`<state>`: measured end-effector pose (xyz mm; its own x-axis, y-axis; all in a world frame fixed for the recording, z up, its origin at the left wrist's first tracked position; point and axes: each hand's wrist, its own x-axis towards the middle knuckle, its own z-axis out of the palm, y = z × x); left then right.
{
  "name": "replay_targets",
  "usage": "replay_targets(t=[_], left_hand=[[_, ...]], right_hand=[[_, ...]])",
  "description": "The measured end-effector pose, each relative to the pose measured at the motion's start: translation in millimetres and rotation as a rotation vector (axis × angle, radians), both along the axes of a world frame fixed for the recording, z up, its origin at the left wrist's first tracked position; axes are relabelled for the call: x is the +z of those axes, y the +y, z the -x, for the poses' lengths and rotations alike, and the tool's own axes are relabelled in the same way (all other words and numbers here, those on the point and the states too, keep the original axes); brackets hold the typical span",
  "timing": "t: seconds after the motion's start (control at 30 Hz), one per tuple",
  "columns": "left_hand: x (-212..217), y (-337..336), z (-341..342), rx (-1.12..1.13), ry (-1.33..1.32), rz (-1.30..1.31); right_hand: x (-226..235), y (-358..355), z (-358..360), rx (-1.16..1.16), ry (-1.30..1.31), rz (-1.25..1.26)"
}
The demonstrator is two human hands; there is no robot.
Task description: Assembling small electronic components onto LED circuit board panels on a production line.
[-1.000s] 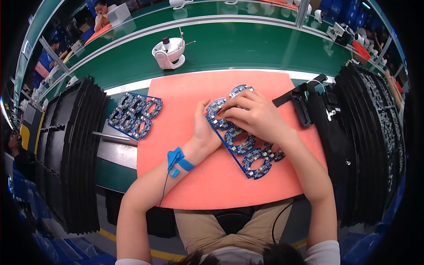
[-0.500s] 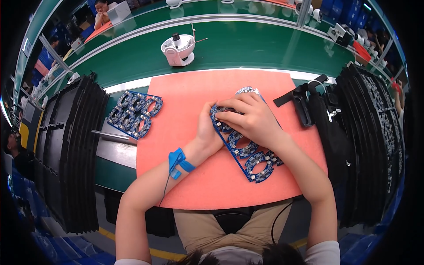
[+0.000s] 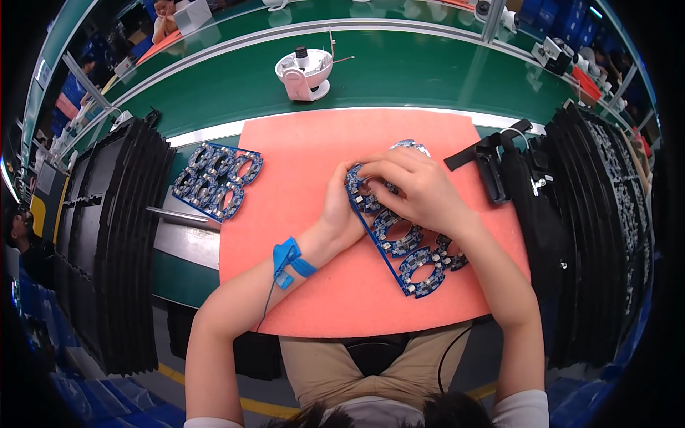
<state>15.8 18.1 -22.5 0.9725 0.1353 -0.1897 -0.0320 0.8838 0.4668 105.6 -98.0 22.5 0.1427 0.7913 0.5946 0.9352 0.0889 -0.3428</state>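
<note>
The blue circuit panel (image 3: 399,232) stays on the salmon mat (image 3: 300,299), barely shifted. The left hand (image 3: 341,207) still steadies its edge, fingers together; the right hand (image 3: 417,187) keeps pinching its upper end. Beyond, the white device (image 3: 305,71) has slid rightward along the green conveyor (image 3: 428,68).
</note>
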Motion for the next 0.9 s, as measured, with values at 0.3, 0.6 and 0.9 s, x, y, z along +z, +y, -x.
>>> replay_targets(t=[0.3,0.6,0.9], left_hand=[[-5,6,-1,-0.108,-0.106,0.113],[4,-3,-2,-0.07,-0.004,0.057],[-6,3,-5,-0.088,-0.015,0.027]], right_hand=[[-1,-3,1,0.121,-0.254,0.02],[4,-6,2,0.111,0.601,0.187],[-3,-6,-12,0.005,-0.173,0.009]])
